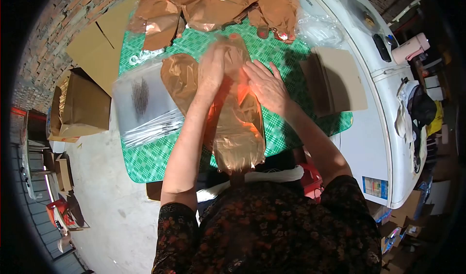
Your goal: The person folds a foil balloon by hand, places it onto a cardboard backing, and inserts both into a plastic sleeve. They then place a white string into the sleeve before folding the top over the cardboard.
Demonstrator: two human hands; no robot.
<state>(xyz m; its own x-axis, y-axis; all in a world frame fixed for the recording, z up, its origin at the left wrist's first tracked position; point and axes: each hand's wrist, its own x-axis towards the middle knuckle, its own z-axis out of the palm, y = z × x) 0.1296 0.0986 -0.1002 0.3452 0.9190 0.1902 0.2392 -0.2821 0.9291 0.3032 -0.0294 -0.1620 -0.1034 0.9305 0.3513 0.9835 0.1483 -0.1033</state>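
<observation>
A flat, copper-coloured foil piece [237,128] that looks like a deflated foil balloon lies lengthwise in front of me, its near end hanging at the table edge. My left hand [211,70] rests on its upper left part, fingers stretched forward and partly blurred. On its right edge lies my right hand [266,85], with fingers spread and nothing gripped. Another copper foil piece [179,77] sits just left of my left forearm. Further left is a stack of clear plastic bags [141,96]. A heap of similar copper foil [213,7] covers the far side.
The table has a green checked cover [145,169]. Flat brown cardboard [340,79] lies at the right, beside a white fridge-like appliance [361,138]. Crumpled clear plastic [318,30] is at the far right. An open cardboard box [87,109] stands on the floor to the left.
</observation>
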